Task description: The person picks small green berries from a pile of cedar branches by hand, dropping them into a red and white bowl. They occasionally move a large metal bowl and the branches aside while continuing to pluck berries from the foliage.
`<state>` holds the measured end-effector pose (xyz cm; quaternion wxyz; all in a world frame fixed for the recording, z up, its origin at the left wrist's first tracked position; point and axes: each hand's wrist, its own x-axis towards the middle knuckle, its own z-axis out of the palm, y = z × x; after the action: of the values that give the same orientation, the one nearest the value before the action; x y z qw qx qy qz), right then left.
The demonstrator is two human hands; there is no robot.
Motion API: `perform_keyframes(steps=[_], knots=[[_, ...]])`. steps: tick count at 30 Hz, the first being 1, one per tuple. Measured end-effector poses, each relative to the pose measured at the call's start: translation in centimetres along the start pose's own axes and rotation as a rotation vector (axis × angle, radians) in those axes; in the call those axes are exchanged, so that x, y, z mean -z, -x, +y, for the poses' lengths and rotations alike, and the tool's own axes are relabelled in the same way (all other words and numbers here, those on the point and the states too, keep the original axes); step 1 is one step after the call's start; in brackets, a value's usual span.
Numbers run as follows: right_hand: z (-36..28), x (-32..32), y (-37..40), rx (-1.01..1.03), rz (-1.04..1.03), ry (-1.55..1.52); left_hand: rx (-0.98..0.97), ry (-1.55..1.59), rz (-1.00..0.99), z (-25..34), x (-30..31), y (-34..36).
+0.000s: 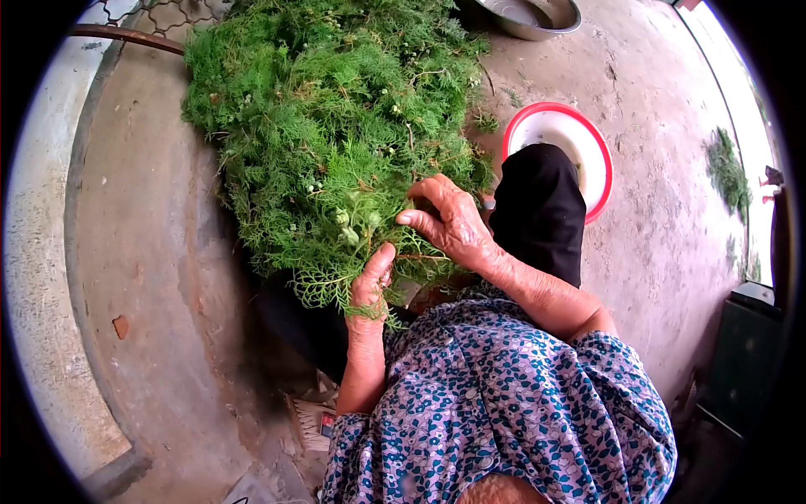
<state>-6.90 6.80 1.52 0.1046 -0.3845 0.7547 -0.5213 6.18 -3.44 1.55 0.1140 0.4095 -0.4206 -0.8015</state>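
My left hand (pixel 370 286) is closed around a leafy green conifer sprig (pixel 323 281), its thumb pointing up and its fingers partly hidden by the foliage. Just to the upper right, my right hand (pixel 453 225) has its thumb and forefinger curved with a gap between them, beside the same sprig; its other fingers are mostly out of sight. Pale green cones (pixel 347 227) cluster on the greenery left of my right thumb. A large heap of cut conifer branches (pixel 336 101) lies directly beyond both hands.
A white basin with a red rim (pixel 606 160) stands right of my black-clad knee (pixel 541 210). At the top is a metal basin (pixel 558 32). Loose greenery (pixel 728 172) lies far right, near a dark box (pixel 743 357). A low wall edge (pixel 50 252) runs along the left.
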Motion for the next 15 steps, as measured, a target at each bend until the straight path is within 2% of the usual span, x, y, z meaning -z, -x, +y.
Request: perform_keyframes(steps=[2,4,6,7,9,10,11,12,14,15], knots=[[-0.2,-0.4,0.2,0.087,0.141,-0.016,0.053,-0.031,0.052,0.0,-0.7,0.2],[-0.6,-0.3,0.2,0.079,0.155,-0.075,0.04,-0.005,0.045,-0.1,-0.7,0.4],[-0.4,-0.2,0.2,-0.019,0.164,-0.124,0.063,0.037,0.031,0.0,-0.5,0.4],[0.1,-0.4,0.4,0.011,0.205,-0.108,0.063,0.037,0.031,-0.1,-0.4,0.6],[2.9,-0.9,-0.3,-0.14,0.496,-0.238,-0.045,-0.043,-0.004,-0.4,0.1,1.6],[4.0,1.3,-1.1,-0.515,0.437,-0.519,-0.101,-0.083,-0.023,-0.3,-0.1,1.7],[5.0,2.2,-1.3,-0.466,0.438,-0.733,0.019,0.028,0.113,0.4,-0.4,1.4],[5.1,2.9,-1.3,-0.463,0.346,-0.789,0.003,0.026,0.155,0.4,0.1,0.9],[4.3,2.9,-1.2,-0.474,0.23,-1.214,-0.005,0.118,0.129,0.8,0.6,0.3],[3.3,3.1,-1.5,-0.47,0.228,-1.214,0.0,0.138,0.203,1.4,0.2,0.2]])
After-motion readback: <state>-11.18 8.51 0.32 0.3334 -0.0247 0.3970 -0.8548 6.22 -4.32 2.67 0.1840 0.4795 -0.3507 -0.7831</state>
